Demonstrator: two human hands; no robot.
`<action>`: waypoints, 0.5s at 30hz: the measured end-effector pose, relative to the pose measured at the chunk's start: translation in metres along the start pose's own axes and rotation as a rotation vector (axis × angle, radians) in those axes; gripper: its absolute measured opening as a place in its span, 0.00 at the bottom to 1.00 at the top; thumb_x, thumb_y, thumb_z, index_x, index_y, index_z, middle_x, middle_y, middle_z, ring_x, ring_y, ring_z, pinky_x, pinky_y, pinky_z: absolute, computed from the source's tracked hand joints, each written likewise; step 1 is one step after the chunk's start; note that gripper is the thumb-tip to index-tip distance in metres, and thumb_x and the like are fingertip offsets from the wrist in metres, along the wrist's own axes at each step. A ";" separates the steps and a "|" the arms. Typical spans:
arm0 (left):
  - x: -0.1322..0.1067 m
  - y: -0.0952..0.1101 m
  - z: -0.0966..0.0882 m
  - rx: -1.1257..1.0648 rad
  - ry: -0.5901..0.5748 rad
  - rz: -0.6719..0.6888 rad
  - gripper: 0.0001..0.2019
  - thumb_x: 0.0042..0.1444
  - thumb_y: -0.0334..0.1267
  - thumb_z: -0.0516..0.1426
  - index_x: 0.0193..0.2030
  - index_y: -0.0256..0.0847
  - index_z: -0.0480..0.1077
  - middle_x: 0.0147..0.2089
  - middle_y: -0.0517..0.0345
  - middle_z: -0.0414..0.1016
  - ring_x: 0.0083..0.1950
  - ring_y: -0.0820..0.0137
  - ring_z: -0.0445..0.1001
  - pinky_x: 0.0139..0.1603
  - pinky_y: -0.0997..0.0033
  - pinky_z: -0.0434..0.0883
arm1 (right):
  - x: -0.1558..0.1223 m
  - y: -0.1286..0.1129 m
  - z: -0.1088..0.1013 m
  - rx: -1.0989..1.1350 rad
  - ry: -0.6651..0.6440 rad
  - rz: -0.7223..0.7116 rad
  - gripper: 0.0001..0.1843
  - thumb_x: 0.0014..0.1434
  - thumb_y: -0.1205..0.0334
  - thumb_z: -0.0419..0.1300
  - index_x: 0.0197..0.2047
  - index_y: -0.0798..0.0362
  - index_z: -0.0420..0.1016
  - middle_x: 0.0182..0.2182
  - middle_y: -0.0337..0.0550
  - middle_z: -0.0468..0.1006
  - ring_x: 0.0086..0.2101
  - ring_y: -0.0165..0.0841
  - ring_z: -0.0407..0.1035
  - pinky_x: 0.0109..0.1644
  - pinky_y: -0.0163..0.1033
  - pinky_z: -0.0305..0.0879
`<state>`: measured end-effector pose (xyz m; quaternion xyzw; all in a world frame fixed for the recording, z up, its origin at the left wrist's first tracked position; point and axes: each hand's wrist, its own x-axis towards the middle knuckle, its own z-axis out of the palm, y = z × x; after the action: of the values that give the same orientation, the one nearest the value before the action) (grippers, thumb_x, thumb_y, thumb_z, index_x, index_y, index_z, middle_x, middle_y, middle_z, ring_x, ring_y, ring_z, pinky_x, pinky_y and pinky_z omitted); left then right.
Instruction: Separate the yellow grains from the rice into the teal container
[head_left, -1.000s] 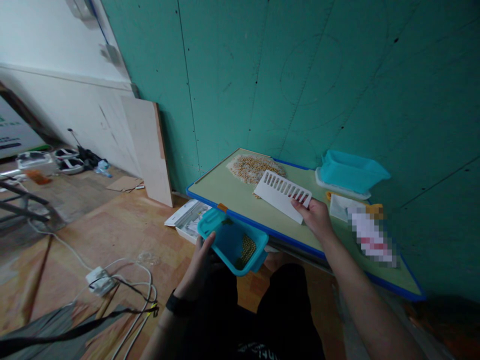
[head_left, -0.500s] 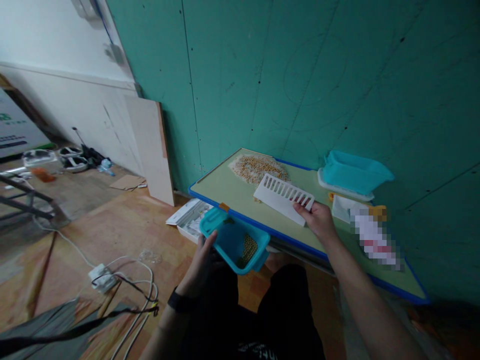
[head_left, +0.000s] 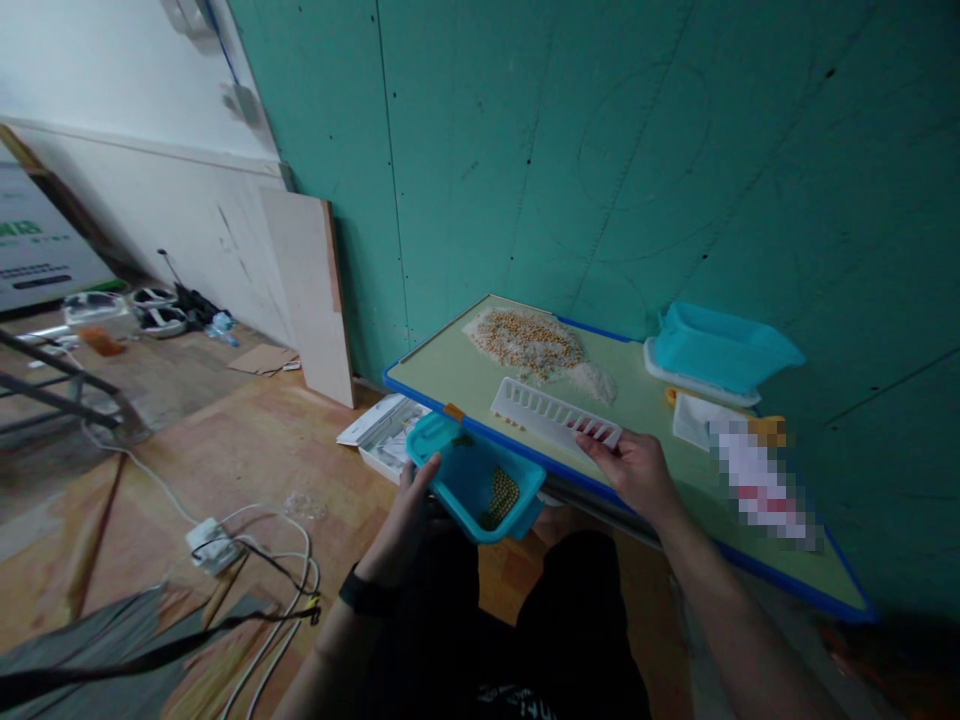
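My left hand (head_left: 416, 495) grips the side of a blue plastic tub (head_left: 454, 480), held just below the table's near edge. Small greenish beans or peas (head_left: 502, 495) lie in its bottom. In my right hand (head_left: 626, 465) is a white slotted plastic strip (head_left: 547, 410), held by its right end with the thumb on top. It is tilted low over the table (head_left: 675, 490), near the front edge. Behind it spreads a pile of yellow grains mixed with white grains (head_left: 517, 340). A few yellow grains lie beside the strip's left end.
Another blue tub (head_left: 720, 345) stands on a white lid at the back right. Nearby lie an orange-handled item (head_left: 769, 430) and a blurred packet (head_left: 761, 490). A white box (head_left: 382, 440) sits on the floor at left, with cables and a power block (head_left: 214, 545) farther over.
My right hand has drawn the slotted strip toward the table's near edge and tilted it. White grains now show where it was. My left hand and the tub stay almost in place.
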<state>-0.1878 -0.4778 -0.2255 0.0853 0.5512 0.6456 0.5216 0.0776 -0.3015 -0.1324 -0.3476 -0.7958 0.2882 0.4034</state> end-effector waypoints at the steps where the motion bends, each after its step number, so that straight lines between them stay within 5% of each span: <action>1: -0.001 0.002 0.001 0.008 0.002 -0.003 0.38 0.71 0.61 0.69 0.80 0.54 0.62 0.72 0.38 0.81 0.58 0.48 0.90 0.55 0.47 0.89 | -0.004 -0.005 0.002 -0.002 -0.016 -0.005 0.22 0.68 0.37 0.71 0.45 0.45 0.97 0.42 0.49 0.96 0.43 0.54 0.91 0.49 0.50 0.88; 9: -0.006 0.006 0.006 -0.031 0.003 -0.028 0.37 0.72 0.61 0.68 0.80 0.57 0.62 0.66 0.43 0.84 0.57 0.51 0.91 0.55 0.51 0.89 | -0.011 -0.019 0.011 0.042 -0.054 0.000 0.21 0.68 0.36 0.71 0.44 0.43 0.96 0.44 0.48 0.96 0.47 0.54 0.91 0.52 0.51 0.88; 15: -0.007 0.006 0.006 -0.005 0.028 -0.045 0.34 0.75 0.60 0.66 0.79 0.55 0.61 0.67 0.42 0.84 0.55 0.52 0.92 0.57 0.50 0.88 | 0.060 0.017 0.001 -0.037 0.140 0.067 0.26 0.62 0.34 0.72 0.39 0.50 0.93 0.39 0.53 0.94 0.46 0.57 0.89 0.50 0.51 0.84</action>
<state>-0.1840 -0.4781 -0.2151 0.0627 0.5587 0.6362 0.5284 0.0568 -0.2443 -0.1190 -0.4005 -0.7589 0.2619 0.4417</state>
